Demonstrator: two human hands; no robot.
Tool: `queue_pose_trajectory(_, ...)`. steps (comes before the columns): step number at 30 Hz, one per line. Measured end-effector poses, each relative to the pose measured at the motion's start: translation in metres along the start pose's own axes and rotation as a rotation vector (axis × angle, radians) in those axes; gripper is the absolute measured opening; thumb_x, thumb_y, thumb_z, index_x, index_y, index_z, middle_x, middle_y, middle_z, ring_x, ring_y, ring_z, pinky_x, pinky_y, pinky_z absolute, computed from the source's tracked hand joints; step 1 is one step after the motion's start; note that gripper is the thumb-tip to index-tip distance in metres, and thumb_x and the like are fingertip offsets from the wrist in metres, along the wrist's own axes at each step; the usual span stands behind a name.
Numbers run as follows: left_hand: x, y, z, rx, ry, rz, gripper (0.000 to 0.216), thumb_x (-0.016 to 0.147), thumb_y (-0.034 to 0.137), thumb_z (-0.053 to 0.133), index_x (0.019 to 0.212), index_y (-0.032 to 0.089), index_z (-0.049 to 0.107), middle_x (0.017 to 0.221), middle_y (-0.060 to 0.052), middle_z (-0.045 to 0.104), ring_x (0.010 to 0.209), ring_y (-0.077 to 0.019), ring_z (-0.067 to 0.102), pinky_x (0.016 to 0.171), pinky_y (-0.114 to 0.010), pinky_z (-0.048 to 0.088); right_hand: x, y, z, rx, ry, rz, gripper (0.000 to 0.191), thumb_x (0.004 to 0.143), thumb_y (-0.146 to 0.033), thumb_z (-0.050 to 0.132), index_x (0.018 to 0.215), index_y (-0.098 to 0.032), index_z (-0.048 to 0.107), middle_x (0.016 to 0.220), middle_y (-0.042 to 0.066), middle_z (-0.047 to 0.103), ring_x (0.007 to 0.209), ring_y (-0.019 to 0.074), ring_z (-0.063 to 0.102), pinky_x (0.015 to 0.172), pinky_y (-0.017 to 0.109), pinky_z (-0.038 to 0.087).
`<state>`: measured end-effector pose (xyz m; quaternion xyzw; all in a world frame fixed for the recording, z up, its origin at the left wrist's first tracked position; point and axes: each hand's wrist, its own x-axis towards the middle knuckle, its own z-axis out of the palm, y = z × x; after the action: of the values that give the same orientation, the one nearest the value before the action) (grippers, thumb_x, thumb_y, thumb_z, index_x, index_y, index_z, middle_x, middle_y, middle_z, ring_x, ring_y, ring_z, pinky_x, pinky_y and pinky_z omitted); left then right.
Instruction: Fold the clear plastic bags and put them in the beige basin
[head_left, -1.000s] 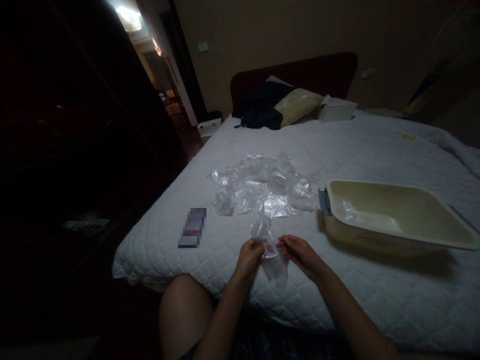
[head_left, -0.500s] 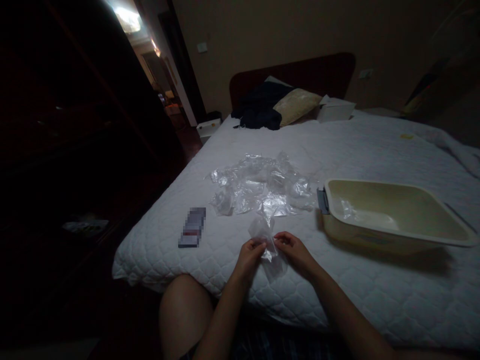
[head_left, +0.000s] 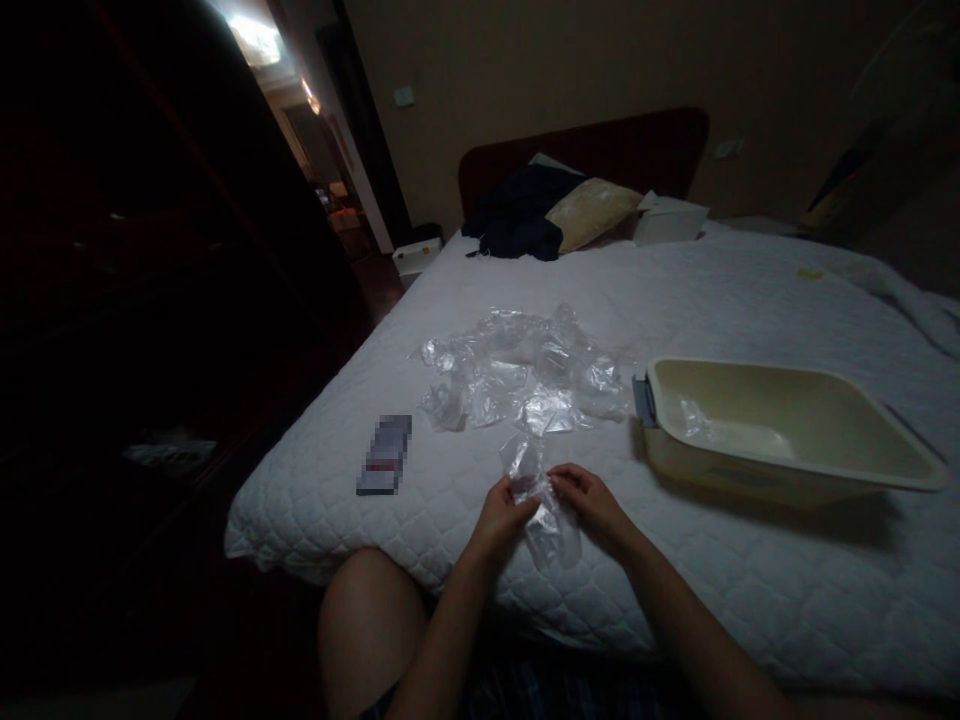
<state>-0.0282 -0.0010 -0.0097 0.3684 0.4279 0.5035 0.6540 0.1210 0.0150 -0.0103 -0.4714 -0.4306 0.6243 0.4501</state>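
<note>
Between my two hands is a crumpled clear plastic bag, held just above the near part of the bed. My left hand pinches it on its left side, thumb across the front. The fingers of my right hand are closed on its right edge. Just beyond them, a spread of several more clear plastic bags lies on the white quilted cover.
To the right stands a cream plastic bin with a grey latch and some clear plastic inside. A blurred-out flat object lies at the left. Dark cloth, a beige pillow and a white box are near the headboard.
My left thumb and fingers have shifted on the plastic bag, and its folds have changed shape. My right hand has hardly moved.
</note>
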Motion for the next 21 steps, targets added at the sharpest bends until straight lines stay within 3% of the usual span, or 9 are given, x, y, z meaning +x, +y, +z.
queue_pose_trajectory(5,-0.001,0.001,-0.003,-0.06,-0.029,-0.05,0.044,0.056,0.023,0.074,0.095,0.011,0.059,0.085,-0.008,0.066,0.073,-0.0184,0.061,0.07,-0.028,0.045,0.008,-0.002,0.0,0.068,0.025,0.098,0.037,0.069,-0.047,0.057,0.091,-0.017,0.058,0.07,0.002,0.061,0.032,0.0019,0.032,0.03,0.016,0.017)
queue_pose_trajectory(9,-0.002,0.003,-0.003,-0.061,-0.065,-0.078,0.044,0.055,0.021,0.074,0.096,0.011,0.06,0.084,-0.008,0.066,0.07,-0.0182,0.061,0.069,-0.029,0.045,0.015,-0.005,0.004,0.052,0.058,0.103,0.039,0.067,-0.042,0.061,0.095,-0.015,0.056,0.06,0.0,0.059,0.031,0.003,0.036,0.029,0.016,0.022)
queue_pose_trajectory(12,-0.001,0.001,-0.004,-0.062,-0.082,-0.061,0.045,0.056,0.019,0.073,0.099,0.011,0.059,0.089,-0.009,0.066,0.076,-0.0202,0.061,0.072,-0.03,0.045,0.021,-0.003,0.008,0.069,0.152,0.018,0.043,0.062,-0.038,0.066,0.099,-0.019,0.055,0.07,0.0,0.061,0.037,0.0046,0.044,0.032,0.016,0.027)
queue_pose_trajectory(17,0.002,0.0,-0.006,-0.097,-0.079,-0.058,0.048,0.055,0.016,0.073,0.101,0.012,0.058,0.096,-0.01,0.064,0.082,-0.0213,0.06,0.076,-0.03,0.044,0.024,0.005,0.009,-0.043,0.182,-0.168,0.033,0.064,-0.038,0.064,0.09,-0.018,0.06,0.079,0.004,0.064,0.062,0.0146,0.058,0.053,0.025,0.044)
queue_pose_trajectory(21,0.002,0.001,-0.007,-0.122,-0.091,-0.053,0.048,0.057,0.014,0.072,0.103,0.013,0.057,0.097,-0.01,0.064,0.084,-0.021,0.06,0.078,-0.03,0.043,0.023,0.004,0.009,-0.204,0.123,-0.325,0.024,0.071,-0.038,0.057,0.084,-0.019,0.064,0.087,0.006,0.064,0.082,0.0193,0.058,0.074,0.031,0.044)
